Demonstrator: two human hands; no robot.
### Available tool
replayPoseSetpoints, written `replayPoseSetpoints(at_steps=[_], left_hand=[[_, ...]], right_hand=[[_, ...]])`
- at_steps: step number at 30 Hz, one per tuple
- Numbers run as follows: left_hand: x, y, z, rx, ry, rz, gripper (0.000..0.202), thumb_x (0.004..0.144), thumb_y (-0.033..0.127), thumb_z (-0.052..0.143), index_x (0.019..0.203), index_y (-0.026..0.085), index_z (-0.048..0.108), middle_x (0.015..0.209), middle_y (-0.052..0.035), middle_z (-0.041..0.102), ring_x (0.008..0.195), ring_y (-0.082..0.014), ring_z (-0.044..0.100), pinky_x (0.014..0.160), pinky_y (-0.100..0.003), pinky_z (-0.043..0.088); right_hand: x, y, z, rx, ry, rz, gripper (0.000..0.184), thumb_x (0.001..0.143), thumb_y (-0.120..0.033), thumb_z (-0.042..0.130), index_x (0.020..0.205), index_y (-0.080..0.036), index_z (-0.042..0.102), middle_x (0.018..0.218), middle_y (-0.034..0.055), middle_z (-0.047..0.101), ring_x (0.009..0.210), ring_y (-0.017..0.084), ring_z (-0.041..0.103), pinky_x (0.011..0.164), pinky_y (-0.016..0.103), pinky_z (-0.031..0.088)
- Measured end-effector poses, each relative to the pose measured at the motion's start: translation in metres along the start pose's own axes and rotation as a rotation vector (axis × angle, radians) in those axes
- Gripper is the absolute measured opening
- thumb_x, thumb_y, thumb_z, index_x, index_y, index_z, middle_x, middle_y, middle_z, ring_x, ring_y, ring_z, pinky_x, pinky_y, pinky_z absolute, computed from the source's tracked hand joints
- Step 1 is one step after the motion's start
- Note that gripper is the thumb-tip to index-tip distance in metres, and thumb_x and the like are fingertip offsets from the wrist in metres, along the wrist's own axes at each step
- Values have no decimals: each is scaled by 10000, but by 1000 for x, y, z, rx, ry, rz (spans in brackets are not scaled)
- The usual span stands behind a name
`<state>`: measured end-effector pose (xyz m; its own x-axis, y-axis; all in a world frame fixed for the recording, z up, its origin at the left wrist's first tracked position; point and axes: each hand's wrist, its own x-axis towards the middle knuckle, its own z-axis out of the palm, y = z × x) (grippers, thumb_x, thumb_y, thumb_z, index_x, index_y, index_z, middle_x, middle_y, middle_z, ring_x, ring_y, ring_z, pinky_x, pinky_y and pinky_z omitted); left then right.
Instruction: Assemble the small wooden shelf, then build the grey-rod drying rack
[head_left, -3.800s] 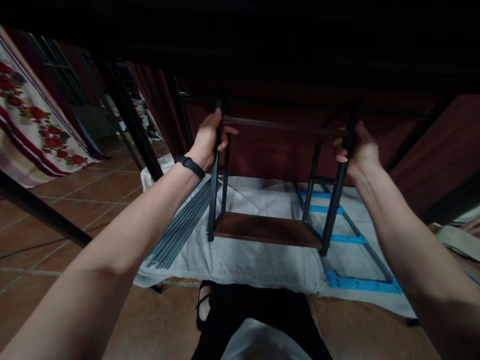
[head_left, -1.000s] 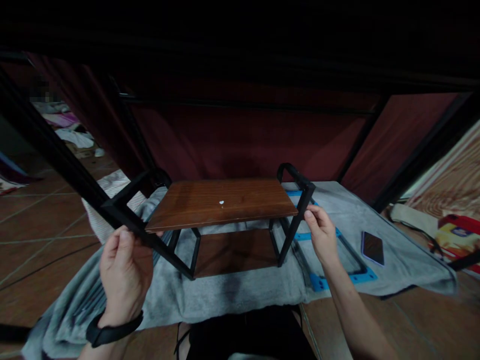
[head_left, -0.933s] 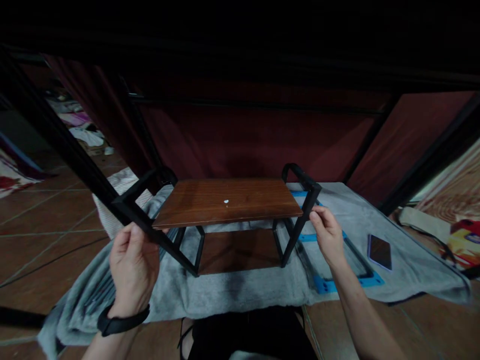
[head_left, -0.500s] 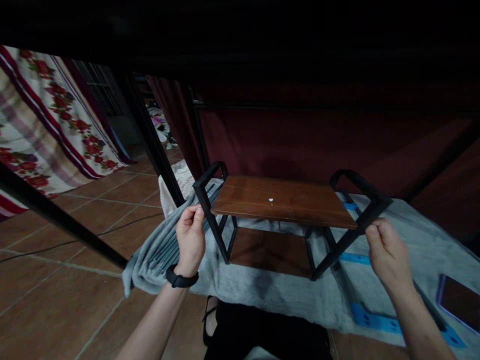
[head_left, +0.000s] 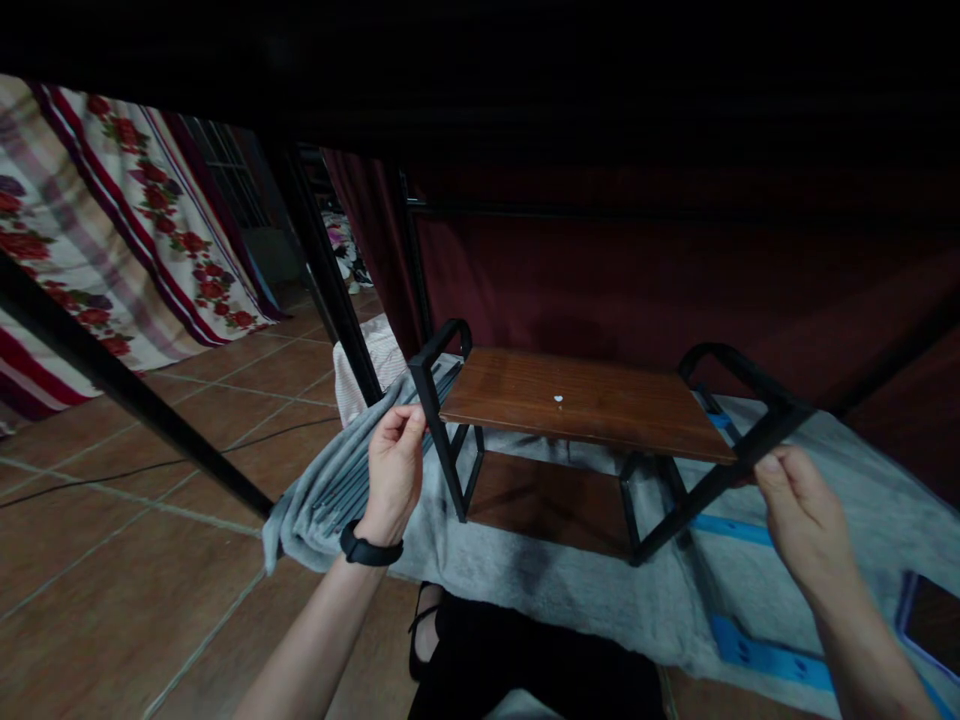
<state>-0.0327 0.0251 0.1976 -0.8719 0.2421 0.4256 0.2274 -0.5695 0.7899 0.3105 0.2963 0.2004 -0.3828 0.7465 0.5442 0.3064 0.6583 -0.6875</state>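
A small two-tier shelf [head_left: 592, 405] stands upright before me, with brown wood-grain boards and black metal side frames. Against the outer face of its left side frame [head_left: 437, 430], level with the upper board, my left hand [head_left: 396, 465] is closed in a pinch. On the opposite side, my right hand [head_left: 806, 510] has thumb and finger pressed together at the outside of the right side frame [head_left: 709, 495]. Whatever sits between the fingertips of either hand is too small or hidden to make out. A small white spot marks the upper board; the lower board [head_left: 551, 500] lies in shade.
Grey cloth [head_left: 570, 590] lies under the shelf, bunched at the left. Black frame parts with blue strips [head_left: 772, 655] and a phone [head_left: 934, 620] lie at right. Dark posts [head_left: 135, 390] and a black overhead surface enclose the spot; a cable [head_left: 172, 463] crosses the tiled floor.
The whole view has shifted slightly, so shelf and hands appear further right. Both hands stay at the side frames, with only small finger changes.
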Motion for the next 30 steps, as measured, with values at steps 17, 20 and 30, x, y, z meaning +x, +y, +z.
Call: replayPoseSetpoints(at_steps=[17,20,30], left_hand=[[-2,-6,5,-2,30,13,202,784,341,779,917,200,719,860,4,665,783,-107,573,789,-230,455],[-1,-8,2,13,32,22,208,798,335,768,956,206,732,909,-8,686,832,-118,592,827,-239,461],[-7,-7,1,218,37,154,216,843,357,714,1005,220,753,996,-29,720,946,-171,634,903,-291,474]], right_hand=[[10,-9,3,273,-83,141,410,930,-552,506,676,-231,523,657,0,496,645,171,465,644,330,363],[8,-13,5,266,-85,127,400,942,-541,490,687,-233,512,662,-4,483,648,170,460,646,330,364],[5,-15,8,240,-37,141,387,942,-536,471,691,-243,484,645,-13,457,628,174,432,627,344,338]])
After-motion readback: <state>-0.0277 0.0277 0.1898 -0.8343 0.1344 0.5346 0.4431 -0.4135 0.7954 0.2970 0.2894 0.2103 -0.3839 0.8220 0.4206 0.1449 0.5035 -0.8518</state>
